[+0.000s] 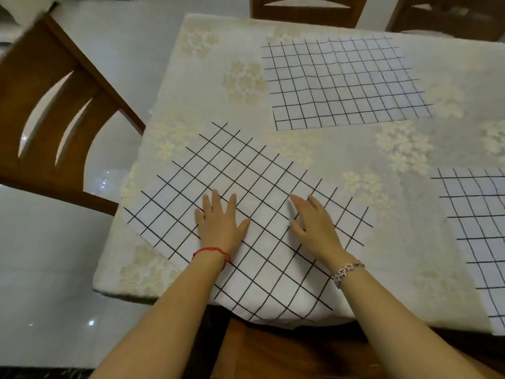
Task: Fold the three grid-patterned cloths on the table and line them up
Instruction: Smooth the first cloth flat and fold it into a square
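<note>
Three white cloths with black grid lines lie on the table. The nearest cloth (240, 181) lies spread flat and turned diagonally, its near corner hanging over the table's front edge. My left hand (222, 222) presses flat on it with fingers spread. My right hand (314, 222) rests on the same cloth a little to the right, fingers nearly straight. A second cloth (344, 83) lies flat at the far middle of the table. A third cloth (475, 228) lies at the right edge of the view, partly cut off.
The table (355, 154) wears a pale floral tablecloth. A wooden chair (54, 110) stands at the left, two more chairs (308, 9) at the far side, and a wooden seat (273, 351) is just below the front edge. The floor is glossy and pale.
</note>
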`<state>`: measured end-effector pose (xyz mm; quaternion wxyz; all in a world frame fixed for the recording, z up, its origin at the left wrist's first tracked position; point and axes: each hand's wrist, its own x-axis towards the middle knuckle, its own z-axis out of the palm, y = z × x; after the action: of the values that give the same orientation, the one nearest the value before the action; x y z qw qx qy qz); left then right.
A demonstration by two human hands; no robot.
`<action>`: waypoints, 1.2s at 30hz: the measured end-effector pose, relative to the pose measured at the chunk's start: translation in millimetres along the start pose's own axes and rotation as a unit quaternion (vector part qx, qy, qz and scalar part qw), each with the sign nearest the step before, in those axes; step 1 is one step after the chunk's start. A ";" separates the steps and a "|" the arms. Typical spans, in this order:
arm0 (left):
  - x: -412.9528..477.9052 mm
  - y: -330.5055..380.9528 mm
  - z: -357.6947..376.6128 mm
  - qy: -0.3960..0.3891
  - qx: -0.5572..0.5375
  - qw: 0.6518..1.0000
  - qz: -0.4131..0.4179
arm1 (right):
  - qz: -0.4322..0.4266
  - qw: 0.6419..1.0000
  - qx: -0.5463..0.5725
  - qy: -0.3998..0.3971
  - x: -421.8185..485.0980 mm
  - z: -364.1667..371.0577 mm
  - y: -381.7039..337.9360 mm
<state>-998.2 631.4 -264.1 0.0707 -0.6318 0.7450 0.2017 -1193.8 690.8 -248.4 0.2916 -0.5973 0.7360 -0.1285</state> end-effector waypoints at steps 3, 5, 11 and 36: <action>10.5 -1.5 -1.4 0.004 0.005 1.000 0.005 | -0.006 0.999 -0.035 0.002 8.4 1.1 -3.1; 16.6 -2.9 -3.0 0.004 0.011 1.000 0.007 | -0.006 0.999 -0.042 0.005 13.0 2.2 -5.3; 30.0 -10.0 -8.7 0.006 0.009 1.000 0.015 | -0.007 0.999 -0.052 0.003 24.9 3.1 -12.1; 33.1 -24.7 -21.9 0.076 0.069 0.995 0.002 | 0.076 0.990 -0.113 0.033 30.2 5.0 -32.7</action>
<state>-977.4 589.6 -261.4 0.0570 -0.6372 0.7618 0.1019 -1168.1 654.5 -243.2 0.2070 -0.5641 0.7982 -0.0418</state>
